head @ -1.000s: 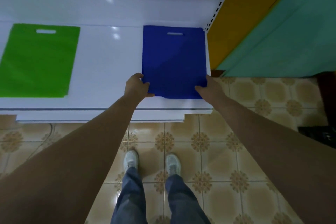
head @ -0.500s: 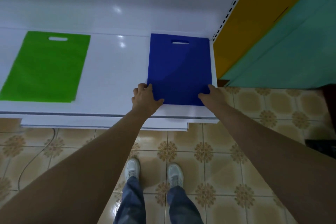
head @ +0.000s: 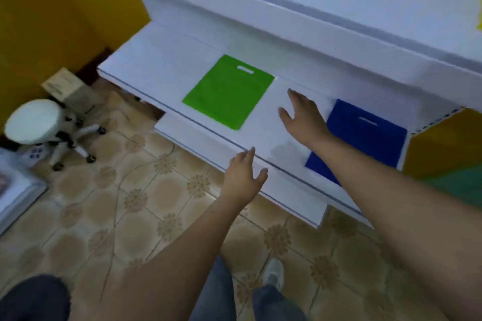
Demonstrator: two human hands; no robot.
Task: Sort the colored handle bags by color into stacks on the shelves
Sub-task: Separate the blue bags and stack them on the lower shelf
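No legible writing anywhere, frame blurred; white shelf (head: 167, 65) holds green bag (head: 228, 91) lying flat at centre and blue bag (head: 365, 138) flat near the right end, partly hidden by the right forearm; left hand (head: 243, 177) spread, empty, over the shelf's front edge; right hand (head: 303, 117) spread, empty, above bare shelf between the bags; cardboard box (head: 66, 88) and white stool (head: 34, 121) on the floor at left, box contents not visible.
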